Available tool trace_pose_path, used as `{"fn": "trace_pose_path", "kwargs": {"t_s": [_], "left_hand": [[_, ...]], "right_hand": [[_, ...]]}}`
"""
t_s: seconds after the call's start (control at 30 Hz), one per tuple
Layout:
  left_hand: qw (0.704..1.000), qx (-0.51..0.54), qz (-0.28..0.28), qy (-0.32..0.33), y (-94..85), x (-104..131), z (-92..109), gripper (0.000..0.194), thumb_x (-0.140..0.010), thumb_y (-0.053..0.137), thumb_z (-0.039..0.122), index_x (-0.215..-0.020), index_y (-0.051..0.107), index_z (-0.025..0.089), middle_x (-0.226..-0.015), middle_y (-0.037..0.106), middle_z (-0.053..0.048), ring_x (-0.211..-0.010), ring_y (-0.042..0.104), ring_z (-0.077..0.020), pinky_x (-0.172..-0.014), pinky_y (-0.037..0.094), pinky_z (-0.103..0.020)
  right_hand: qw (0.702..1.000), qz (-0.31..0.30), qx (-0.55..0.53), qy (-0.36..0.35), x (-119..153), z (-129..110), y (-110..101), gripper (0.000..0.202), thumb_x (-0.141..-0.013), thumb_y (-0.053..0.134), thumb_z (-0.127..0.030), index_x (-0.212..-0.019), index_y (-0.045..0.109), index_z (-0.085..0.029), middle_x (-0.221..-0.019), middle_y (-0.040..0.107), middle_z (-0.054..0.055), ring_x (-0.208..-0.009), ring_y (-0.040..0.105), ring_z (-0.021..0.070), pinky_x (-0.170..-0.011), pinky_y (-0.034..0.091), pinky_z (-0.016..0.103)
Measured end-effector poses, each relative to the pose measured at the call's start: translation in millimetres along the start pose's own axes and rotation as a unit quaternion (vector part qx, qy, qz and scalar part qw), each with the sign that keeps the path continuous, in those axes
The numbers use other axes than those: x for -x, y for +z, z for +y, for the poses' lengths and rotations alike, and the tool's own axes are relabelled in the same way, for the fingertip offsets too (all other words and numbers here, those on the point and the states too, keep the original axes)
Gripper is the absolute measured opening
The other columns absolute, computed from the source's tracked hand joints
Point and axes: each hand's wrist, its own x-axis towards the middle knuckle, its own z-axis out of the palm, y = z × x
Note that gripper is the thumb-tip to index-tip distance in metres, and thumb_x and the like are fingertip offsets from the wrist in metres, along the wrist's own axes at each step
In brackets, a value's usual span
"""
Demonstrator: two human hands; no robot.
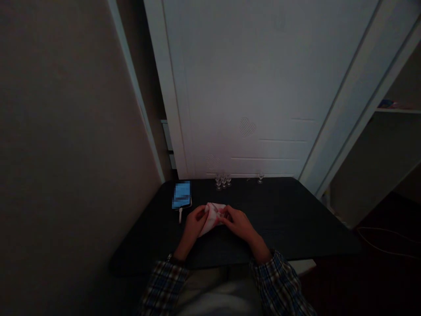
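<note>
A pink and white cloth or paper piece (212,218) is held between both hands, just above the dark table (296,224). My left hand (196,221) pinches its left side, fingers closed on it. On its right side my right hand (237,223) has thumb and fingertips pressed together on the piece. It looks folded, with one corner pointing down toward the table's front edge. Whether anything lies inside the folds cannot be made out in the dim light.
A lit phone (182,194) with a white cable (180,215) lies at the back left. Several small clear glasses (223,181) stand near the back edge, and one more glass (260,178) is further right. Behind the table rises a white panel (256,87).
</note>
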Motion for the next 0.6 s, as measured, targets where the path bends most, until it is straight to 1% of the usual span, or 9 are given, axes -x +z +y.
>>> {"fn": "trace_pose_path", "kwargs": {"t_s": [0.13, 0.23, 0.3, 0.37, 0.47, 0.5, 0.53, 0.57, 0.6], "left_hand": [[1.000, -0.001, 0.006, 0.006, -2.9, -0.6, -2.7, 0.028, -0.068, 0.061, 0.031, -0.091, 0.066, 0.014, -0.094, 0.068, -0.009, -0.088, 0.063, -0.0233, -0.081, 0.048, -0.033], [1.000, 0.009, 0.020, 0.003, -5.6, -0.7, -0.9, 0.030, -0.068, 0.061, 0.031, -0.092, 0.066, 0.014, -0.096, 0.068, -0.009, -0.091, 0.062, -0.0243, -0.084, 0.047, -0.035], [0.999, 0.023, 0.034, -0.005, -6.9, -0.6, 2.0, 0.033, -0.066, 0.062, 0.030, -0.095, 0.065, 0.014, -0.100, 0.067, -0.009, -0.093, 0.061, -0.0249, -0.085, 0.046, -0.035], [0.998, 0.042, 0.045, -0.019, -7.1, -0.2, 5.0, 0.035, -0.067, 0.062, 0.030, -0.099, 0.063, 0.015, -0.104, 0.066, -0.009, -0.097, 0.060, -0.0252, -0.086, 0.046, -0.035], [0.994, 0.080, 0.054, -0.045, -4.4, 1.8, 6.5, 0.042, -0.068, 0.062, 0.030, -0.107, 0.057, 0.016, -0.112, 0.062, -0.010, -0.103, 0.058, -0.0255, -0.088, 0.045, -0.036], [0.992, 0.096, 0.051, -0.058, -2.9, 2.7, 5.4, 0.046, -0.067, 0.063, 0.030, -0.110, 0.054, 0.016, -0.114, 0.061, -0.011, -0.104, 0.057, -0.0259, -0.088, 0.045, -0.036], [0.991, 0.112, 0.041, -0.067, -1.3, 3.4, 3.6, 0.048, -0.067, 0.063, 0.029, -0.112, 0.051, 0.016, -0.116, 0.059, -0.012, -0.105, 0.057, -0.0261, -0.087, 0.046, -0.036], [0.989, 0.121, 0.022, -0.076, 0.2, 4.0, 1.1, 0.050, -0.069, 0.062, 0.030, -0.115, 0.049, 0.017, -0.116, 0.059, -0.012, -0.104, 0.058, -0.0260, -0.086, 0.047, -0.036], [0.989, 0.127, -0.005, -0.081, 1.3, 4.5, -1.5, 0.052, -0.071, 0.060, 0.030, -0.120, 0.045, 0.018, -0.116, 0.059, -0.013, -0.103, 0.058, -0.0257, -0.085, 0.047, -0.036]], "right_hand": [[0.999, 0.010, -0.042, -0.004, -0.6, -1.1, 2.7, 0.027, -0.083, 0.050, -0.042, -0.099, 0.056, -0.021, -0.074, 0.061, 0.000, -0.065, 0.056, 0.0124, -0.061, 0.040, 0.022], [0.988, 0.031, -0.148, 0.017, -5.3, -1.1, 6.7, 0.025, -0.082, 0.051, -0.040, -0.095, 0.057, -0.020, -0.075, 0.061, 0.000, -0.061, 0.055, 0.0108, -0.058, 0.041, 0.022], [0.962, 0.038, -0.263, 0.056, -11.3, 1.0, 11.0, 0.027, -0.081, 0.050, -0.043, -0.091, 0.057, -0.019, -0.071, 0.060, -0.001, -0.052, 0.052, 0.0091, -0.050, 0.040, 0.021], [0.925, 0.040, -0.364, 0.101, -18.2, 5.9, 16.5, 0.030, -0.079, 0.051, -0.046, -0.086, 0.056, -0.018, -0.064, 0.058, -0.002, -0.045, 0.049, 0.0082, -0.044, 0.038, 0.020], [0.878, 0.038, -0.451, 0.153, -26.7, 17.3, 26.6, 0.035, -0.072, 0.055, -0.052, -0.076, 0.053, -0.016, -0.060, 0.057, -0.002, -0.040, 0.048, 0.0073, -0.039, 0.036, 0.019], [0.865, 0.031, -0.472, 0.168, -28.5, 21.1, 30.2, 0.038, -0.070, 0.055, -0.054, -0.073, 0.052, -0.016, -0.058, 0.057, -0.001, -0.038, 0.048, 0.0075, -0.037, 0.035, 0.019], [0.851, 0.009, -0.489, 0.190, -29.5, 24.2, 33.5, 0.042, -0.067, 0.056, -0.058, -0.070, 0.050, -0.016, -0.055, 0.057, -0.001, -0.035, 0.046, 0.0078, -0.035, 0.033, 0.019], [0.841, -0.012, -0.504, 0.195, -29.6, 26.3, 36.3, 0.044, -0.066, 0.056, -0.059, -0.070, 0.048, -0.016, -0.054, 0.057, -0.001, -0.034, 0.046, 0.0082, -0.034, 0.032, 0.019], [0.837, -0.018, -0.515, 0.185, -28.7, 26.9, 38.2, 0.044, -0.067, 0.055, -0.059, -0.073, 0.049, -0.016, -0.055, 0.059, 0.000, -0.034, 0.047, 0.0080, -0.034, 0.032, 0.019]]}}
